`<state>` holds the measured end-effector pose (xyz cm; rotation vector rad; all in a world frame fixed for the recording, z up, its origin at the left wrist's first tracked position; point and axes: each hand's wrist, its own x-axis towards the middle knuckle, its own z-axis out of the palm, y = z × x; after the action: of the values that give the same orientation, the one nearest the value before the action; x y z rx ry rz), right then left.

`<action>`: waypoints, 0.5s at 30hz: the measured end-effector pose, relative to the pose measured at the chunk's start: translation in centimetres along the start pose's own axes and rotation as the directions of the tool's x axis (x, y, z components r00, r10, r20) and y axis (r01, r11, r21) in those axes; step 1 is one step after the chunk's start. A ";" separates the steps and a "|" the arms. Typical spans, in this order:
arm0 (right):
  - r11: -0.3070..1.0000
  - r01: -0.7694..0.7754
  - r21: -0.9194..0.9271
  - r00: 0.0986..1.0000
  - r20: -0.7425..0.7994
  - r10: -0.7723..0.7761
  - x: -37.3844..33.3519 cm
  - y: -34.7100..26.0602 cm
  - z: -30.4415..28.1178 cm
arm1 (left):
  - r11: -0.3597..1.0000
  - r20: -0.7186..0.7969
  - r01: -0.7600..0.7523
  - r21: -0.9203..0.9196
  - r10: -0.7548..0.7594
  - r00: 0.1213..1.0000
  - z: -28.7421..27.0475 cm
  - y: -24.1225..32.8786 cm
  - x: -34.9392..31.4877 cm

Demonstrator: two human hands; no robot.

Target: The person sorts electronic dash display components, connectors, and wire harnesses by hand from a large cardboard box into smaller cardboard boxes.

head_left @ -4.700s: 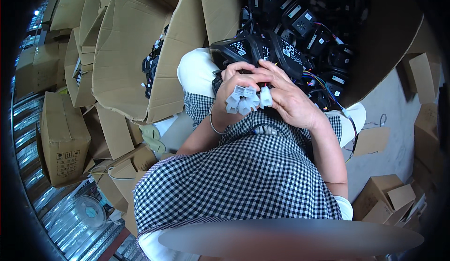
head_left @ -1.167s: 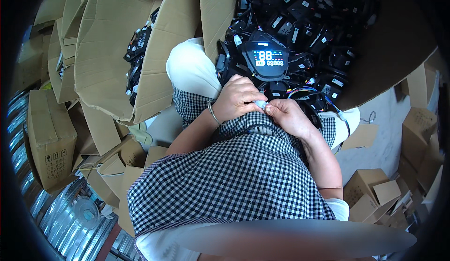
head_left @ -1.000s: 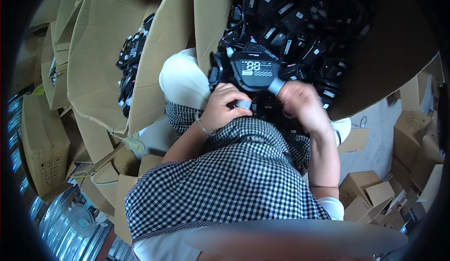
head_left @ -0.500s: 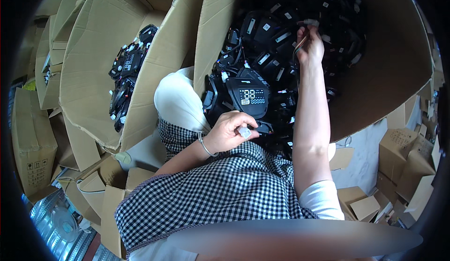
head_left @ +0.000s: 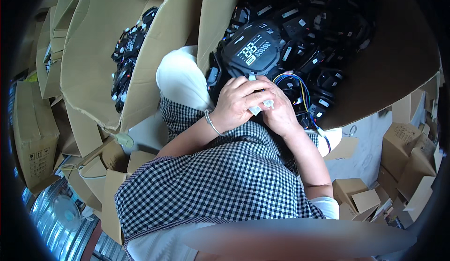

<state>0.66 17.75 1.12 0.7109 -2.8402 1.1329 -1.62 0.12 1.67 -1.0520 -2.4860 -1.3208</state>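
My left hand is closed around a clear-white plastic connector. Against it, my right hand pinches a second pale connector; whether the two connectors touch is hidden by the fingers. Coloured wires loop out beside my right hand and run down to a white plug near my knee. Just beyond both hands, a black display unit lies tilted on the heap, its face up with white and yellow segments showing.
A large carton in front of me holds many black display units with cables. On the left, another open carton holds more units. Smaller cardboard boxes stand at the right, and a taped carton at far left.
My right hand has come back from deep in the carton to meet my left hand, bringing a wired connector. The display unit beyond them now sits turned and farther up.
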 end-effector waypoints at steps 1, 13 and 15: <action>0.999 -0.047 0.016 0.998 0.053 0.046 -0.3 -0.4 -0.4 | 0.994 -0.019 0.063 -0.088 -0.065 0.998 0.3 -0.2 -0.5; 0.960 -0.196 -0.198 0.973 0.084 0.216 -1.3 -4.1 -6.0 | 0.937 0.122 0.167 -0.305 -0.135 0.983 -0.2 -0.7 -1.7; 0.952 -0.034 -0.306 0.978 0.187 0.095 -1.2 -3.9 -6.3 | 0.939 0.122 0.190 -0.286 -0.161 0.979 -0.2 -0.7 -2.0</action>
<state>2.30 19.82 8.16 0.7520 -3.1235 0.6379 -0.61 -1.31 0.51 -0.9876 -2.5570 -1.7833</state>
